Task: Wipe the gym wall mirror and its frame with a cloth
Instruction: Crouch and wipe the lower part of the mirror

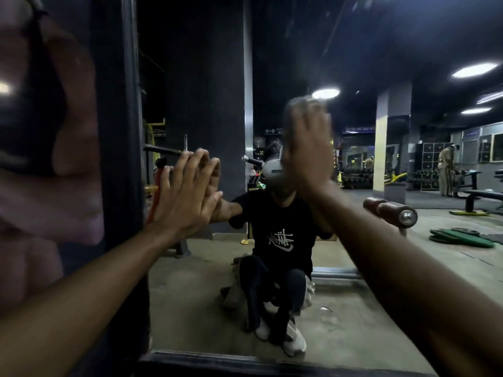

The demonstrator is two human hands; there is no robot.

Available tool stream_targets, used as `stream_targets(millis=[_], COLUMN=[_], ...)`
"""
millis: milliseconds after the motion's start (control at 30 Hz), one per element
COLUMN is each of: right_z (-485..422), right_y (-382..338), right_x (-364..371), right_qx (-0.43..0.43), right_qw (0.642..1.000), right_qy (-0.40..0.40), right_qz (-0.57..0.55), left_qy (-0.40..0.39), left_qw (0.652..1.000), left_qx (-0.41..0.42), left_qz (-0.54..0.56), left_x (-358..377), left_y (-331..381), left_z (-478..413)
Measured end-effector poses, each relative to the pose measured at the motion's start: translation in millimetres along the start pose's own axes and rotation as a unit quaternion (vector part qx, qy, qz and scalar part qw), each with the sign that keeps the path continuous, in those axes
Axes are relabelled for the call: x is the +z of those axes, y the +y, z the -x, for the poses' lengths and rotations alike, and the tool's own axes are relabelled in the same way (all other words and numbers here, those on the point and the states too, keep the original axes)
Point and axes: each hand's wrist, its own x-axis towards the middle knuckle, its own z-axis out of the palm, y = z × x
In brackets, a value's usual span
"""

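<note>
1. Head view, far left: the mirror's dark frame (119, 131) stands upright, and its bottom rail runs along the lower edge.
2. Just right of that upright, the left hand (185, 194) lies flat on the wall mirror (353, 308), fingers straight and slightly spread, holding nothing.
3. At the middle, higher up, the blurred right hand (307, 153) presses a grey cloth (295, 103) against the glass, fingers straight and close together. The cloth shows past the fingertips.
4. Farther right, the mirror reflects a padded roller bar (389, 210) and green weight plates (460, 238) on the floor.
</note>
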Motion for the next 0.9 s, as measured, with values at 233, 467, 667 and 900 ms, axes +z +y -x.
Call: stream_targets(millis=[233, 467, 667, 900], right_z=[64, 149, 153, 65], right_y=[11, -28, -39, -62], right_x=[5, 14, 27, 33], right_qx=[-0.38, 0.05, -0.308, 0.065], right_qw=[0.915, 0.999, 0.936, 0.998], right_qy=[-0.132, -0.007, -0.171, 0.016], right_qz=[0.045, -0.011, 0.024, 0.014], left_qy=[-0.023, -0.029, -0.019, -0.017], left_qw=[1.0, 0.999, 0.992, 0.967], left_qx=[0.006, 0.014, 0.078, 0.172], left_qz=[0.001, -0.006, -0.101, -0.185], left_x=[-2, 7, 7, -11], left_y=[-35, -40, -71, -109], left_z=[19, 40, 52, 25])
